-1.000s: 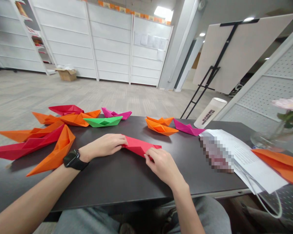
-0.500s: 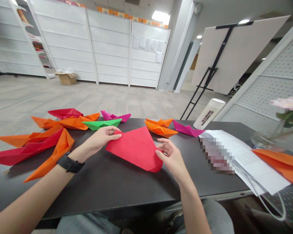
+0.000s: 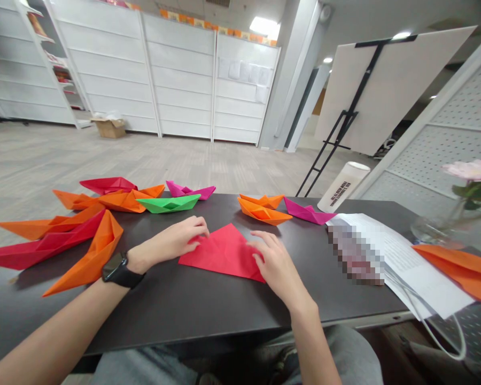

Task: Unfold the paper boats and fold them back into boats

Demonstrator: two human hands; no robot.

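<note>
A red sheet of folded paper lies flat on the dark table in front of me. My left hand, with a black watch on its wrist, rests at the paper's left corner, fingers curled down onto it. My right hand lies on the paper's right edge with fingers stretched out and pressing flat. Neither hand lifts the paper.
Several folded paper boats stand along the table's far and left side: orange, red, green, magenta. Printed sheets and another orange boat lie at the right beside a glass vase with a flower. An easel board stands behind.
The narrow folded red strip was lifted and opened out into a wider shape half a second ago. It is now laid back flat on the table with both hands pressing on it.
</note>
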